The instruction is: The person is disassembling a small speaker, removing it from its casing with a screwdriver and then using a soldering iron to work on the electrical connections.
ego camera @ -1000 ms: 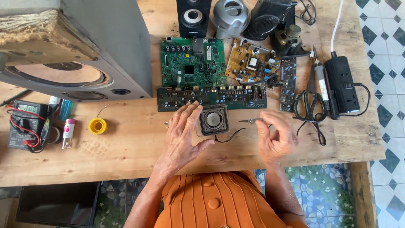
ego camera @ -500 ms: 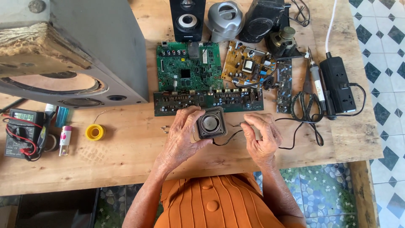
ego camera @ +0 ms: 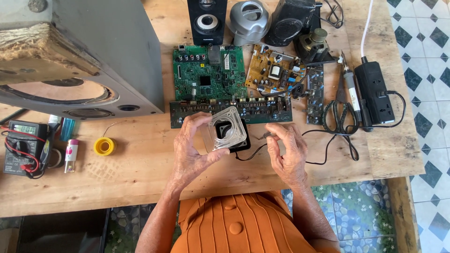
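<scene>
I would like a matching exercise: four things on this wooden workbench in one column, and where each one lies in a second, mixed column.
Things:
1. small square speaker with silver frame
2. yellow spool of solder wire
3. black power strip
4. green circuit board

Places:
A. right edge of the bench
B. in the left hand
C. behind the hands, mid-bench
D. left, near the multimeter

Pairs: 1-B, 2-D, 3-A, 4-C

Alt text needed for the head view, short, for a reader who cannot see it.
Over a wooden workbench, the left hand holds a small square speaker tilted up, while the right hand pinches its black wire. Circuit boards, a multimeter, a solder spool and a large speaker cabinet surround them.
</scene>
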